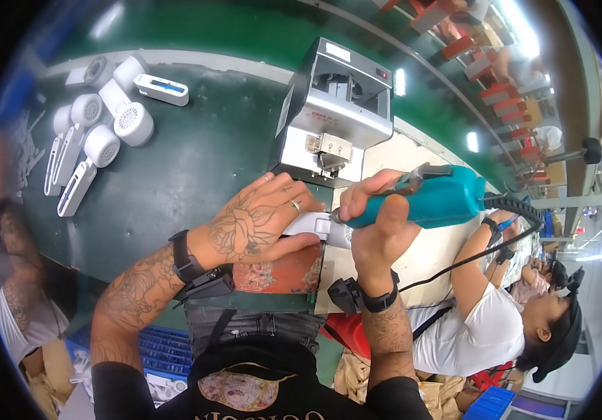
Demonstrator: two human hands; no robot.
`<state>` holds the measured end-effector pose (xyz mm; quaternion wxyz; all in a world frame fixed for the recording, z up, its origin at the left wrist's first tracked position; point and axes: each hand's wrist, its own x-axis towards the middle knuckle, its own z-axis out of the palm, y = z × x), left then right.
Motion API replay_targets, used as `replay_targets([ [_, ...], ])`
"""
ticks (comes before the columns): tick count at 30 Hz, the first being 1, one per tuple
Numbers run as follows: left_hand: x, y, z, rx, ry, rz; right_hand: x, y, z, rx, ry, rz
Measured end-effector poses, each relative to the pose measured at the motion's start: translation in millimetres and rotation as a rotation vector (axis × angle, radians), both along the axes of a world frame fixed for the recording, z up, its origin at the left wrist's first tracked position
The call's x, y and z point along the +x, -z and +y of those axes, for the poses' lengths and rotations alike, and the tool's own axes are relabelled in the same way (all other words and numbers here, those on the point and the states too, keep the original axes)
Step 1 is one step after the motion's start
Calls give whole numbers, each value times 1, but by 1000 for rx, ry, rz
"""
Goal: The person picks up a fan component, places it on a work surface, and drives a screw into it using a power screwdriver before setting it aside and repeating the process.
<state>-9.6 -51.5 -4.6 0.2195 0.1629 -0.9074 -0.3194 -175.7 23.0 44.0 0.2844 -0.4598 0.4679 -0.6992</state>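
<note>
My left hand (255, 217) is closed over a white handheld fan (308, 225), pressing it down near the table's front edge. Part of the fan's handle lies hidden under my fingers, and its round head pokes out to the right, behind my other hand. A teal electric screwdriver (444, 198) is gripped in my right hand (385, 234), lying roughly level with its tip pointing left. That tip is at the fan, close to my left fingers; whether it touches a screw is too small to tell.
A silver-and-black screw feeder (332, 119) stands just beyond my hands. Several white handheld fans (133, 122) lie at the far left of the green table (182, 154). The screwdriver's black cable (469, 259) trails right. A co-worker in a white shirt (476, 329) sits close on the right.
</note>
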Motion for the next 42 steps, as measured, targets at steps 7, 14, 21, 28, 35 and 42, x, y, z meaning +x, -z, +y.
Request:
replay_targets([
  [7, -1, 2, 0, -120, -10, -4, 1, 3, -4, 8, -34, -26],
  [14, 2, -2, -2, -51, 26, 4, 4, -11, -10, 27, 45, 29],
  [21, 8, 1, -1, -38, 31, 68, 9, -15, -58, -131, 85, 47],
  [28, 5, 6, -2, -86, 25, 79, 11, -12, -49, -31, 33, 2],
  [35, 4, 1, -4, -31, 57, 29, 10, -17, 23, -15, 54, 8],
  [42, 4, 1, -2, -11, 33, 2, 12, -4, 26, 9, 105, 9],
])
